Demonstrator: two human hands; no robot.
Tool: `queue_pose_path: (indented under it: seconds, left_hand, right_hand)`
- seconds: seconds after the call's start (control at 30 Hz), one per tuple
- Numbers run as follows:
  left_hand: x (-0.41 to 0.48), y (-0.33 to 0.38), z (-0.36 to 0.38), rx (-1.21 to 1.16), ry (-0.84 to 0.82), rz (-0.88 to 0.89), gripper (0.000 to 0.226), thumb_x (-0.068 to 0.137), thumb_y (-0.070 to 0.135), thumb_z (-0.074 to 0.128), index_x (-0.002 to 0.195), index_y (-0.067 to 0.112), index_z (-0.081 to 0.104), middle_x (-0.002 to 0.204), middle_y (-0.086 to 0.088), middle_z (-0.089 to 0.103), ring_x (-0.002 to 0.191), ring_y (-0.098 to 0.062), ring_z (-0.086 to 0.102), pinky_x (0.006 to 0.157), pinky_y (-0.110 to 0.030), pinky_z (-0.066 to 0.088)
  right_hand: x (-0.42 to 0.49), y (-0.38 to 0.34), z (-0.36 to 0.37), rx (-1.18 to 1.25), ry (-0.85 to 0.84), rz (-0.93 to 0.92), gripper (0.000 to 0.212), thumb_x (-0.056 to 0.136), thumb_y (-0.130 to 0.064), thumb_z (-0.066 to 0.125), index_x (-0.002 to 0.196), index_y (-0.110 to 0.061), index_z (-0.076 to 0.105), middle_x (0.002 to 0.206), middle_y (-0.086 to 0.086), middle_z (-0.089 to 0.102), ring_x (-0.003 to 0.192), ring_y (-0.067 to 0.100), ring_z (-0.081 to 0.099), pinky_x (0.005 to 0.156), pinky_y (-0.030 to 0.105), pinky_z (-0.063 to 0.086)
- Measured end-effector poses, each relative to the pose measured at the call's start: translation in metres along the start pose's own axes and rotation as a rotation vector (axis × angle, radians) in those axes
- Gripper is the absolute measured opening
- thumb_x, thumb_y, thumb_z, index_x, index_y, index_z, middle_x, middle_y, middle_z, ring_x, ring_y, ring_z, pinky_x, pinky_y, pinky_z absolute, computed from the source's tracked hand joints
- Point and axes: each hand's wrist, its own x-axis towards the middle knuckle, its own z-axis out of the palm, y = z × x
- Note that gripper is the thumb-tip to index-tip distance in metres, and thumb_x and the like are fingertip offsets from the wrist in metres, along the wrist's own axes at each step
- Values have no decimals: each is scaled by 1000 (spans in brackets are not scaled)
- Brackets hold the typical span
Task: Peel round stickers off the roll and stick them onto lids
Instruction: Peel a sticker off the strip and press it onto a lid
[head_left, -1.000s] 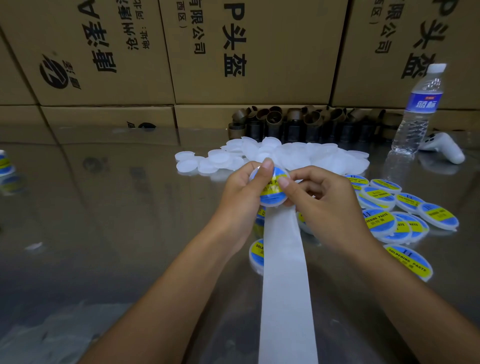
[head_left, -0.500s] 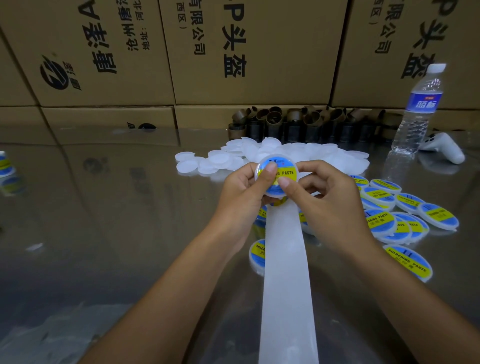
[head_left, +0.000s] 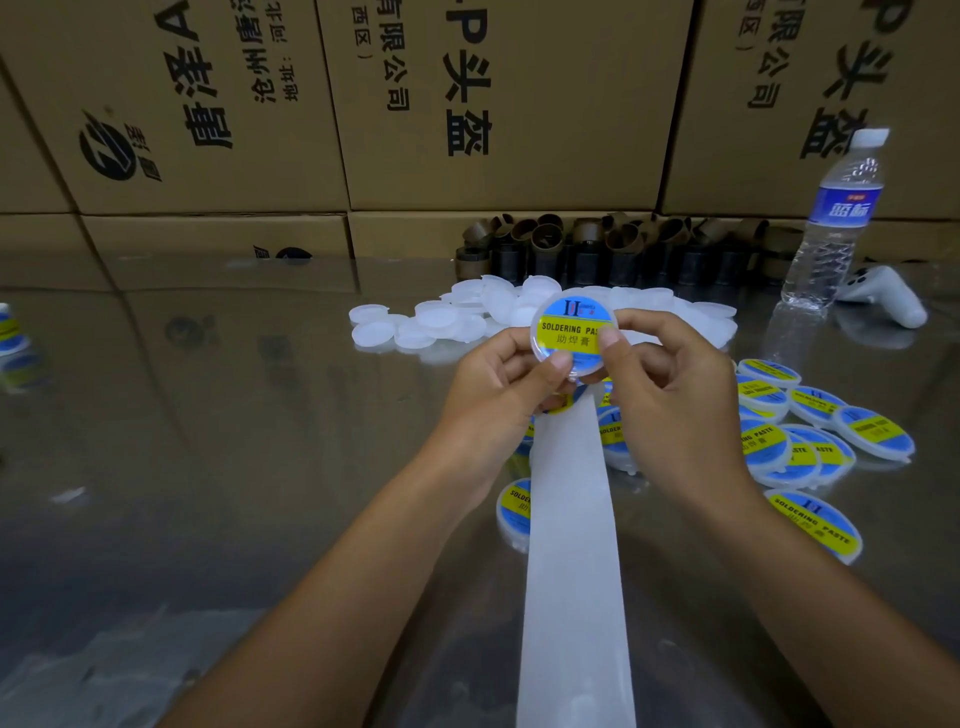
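Where the view is nearest, a white backing strip (head_left: 571, 571) runs up the middle of the shiny counter (head_left: 208, 441) between the two forearms, and its far end slips under the hands. One labelled lid (head_left: 511, 512) lies at the strip's left edge, partly covered by it.

Above the strip's far end, the left hand (head_left: 493, 400) and the right hand (head_left: 675, 405) together grip a single round lid (head_left: 587, 370). They hold it up off the counter with its face tilted toward the camera. A blue and yellow sticker (head_left: 566, 325) reading "SOLDERING PA" covers that face. The left thumb presses the sticker's lower edge and the right thumb its right side, while the other fingers curl behind the lid.

Right of the hands, a cluster of stickered lids (head_left: 810, 441) lies overlapping on the counter. Beyond the hands sits a heap of plain white lids (head_left: 467, 312). Behind it, brown cardboard cores (head_left: 597, 244) line the foot of stacked cardboard boxes (head_left: 493, 104). At the far right a water bottle (head_left: 831, 223) stands upright, with a white controller (head_left: 888, 296) just beside it.
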Motion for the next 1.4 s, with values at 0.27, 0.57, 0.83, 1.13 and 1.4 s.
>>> queue_pose_path:
  seconds: [0.27,0.57,0.83,1.13,1.4]
  left_hand:
    - [-1,1,1,-27,-17,-1,20,87,5,64,106,11,62,91,0,72,80,-9,68,67,-19,52]
    - [-1,1,1,-47,-4,-1,19,87,4,63,104,11,62,91,0,72,76,-7,67,65,-18,51]
    - [2,1,-3,-3,99,-20,18,90,3,60,95,19,63,72,9,69,70,-7,65,74,-27,53]
    - [4,2,-5,-12,154,-41,22,91,-3,54,89,16,63,65,9,66,63,-8,62,62,-19,51]
    - [4,3,-6,-8,172,-46,23,92,-3,51,88,17,63,63,9,64,63,-9,62,61,-19,51]
  right_hand:
    - [0,1,0,-30,-9,-22,3,92,-21,58,93,-22,61,59,-7,66,46,0,53,48,11,37]
    - [0,0,2,0,-55,-56,21,87,-15,65,90,-32,56,62,-7,65,56,-2,59,52,7,39]
    - [13,13,-11,-33,118,48,14,95,-22,55,95,-36,57,68,-2,58,58,6,52,54,20,40]
    - [24,38,-29,-572,119,315,29,96,-26,49,120,-15,59,100,10,67,107,32,54,76,36,38]
    - [23,43,-32,-827,53,360,30,92,-28,52,119,-17,57,111,13,63,104,36,55,72,34,33]
